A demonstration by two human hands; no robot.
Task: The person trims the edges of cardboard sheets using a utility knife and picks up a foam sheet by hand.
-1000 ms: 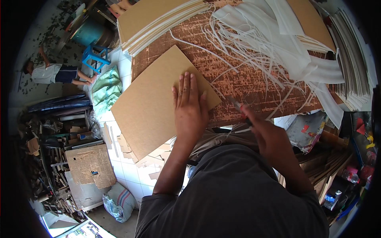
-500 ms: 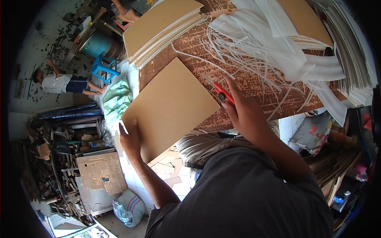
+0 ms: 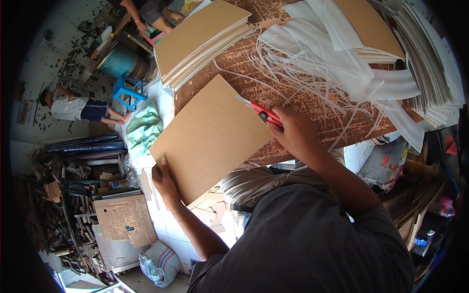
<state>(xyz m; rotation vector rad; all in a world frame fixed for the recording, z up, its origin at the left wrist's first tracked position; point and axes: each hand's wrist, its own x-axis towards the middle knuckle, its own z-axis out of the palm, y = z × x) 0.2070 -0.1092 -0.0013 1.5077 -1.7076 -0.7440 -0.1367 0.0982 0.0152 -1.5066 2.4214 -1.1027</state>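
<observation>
Gripping the lower-left edge of a flat tan rectangular board (image 3: 210, 136), the left hand (image 3: 163, 178) was closed over it, thumb on top. The board lay half on the scored brown worktable (image 3: 293, 97), overhanging toward the person. The right hand (image 3: 293, 132) was clenched around a red utility knife (image 3: 264, 113), blade touching the board's right edge. White offcut strips (image 3: 312, 73) lay just beyond.

Brown board (image 3: 210, 134), red utility knife (image 3: 264, 113)
</observation>
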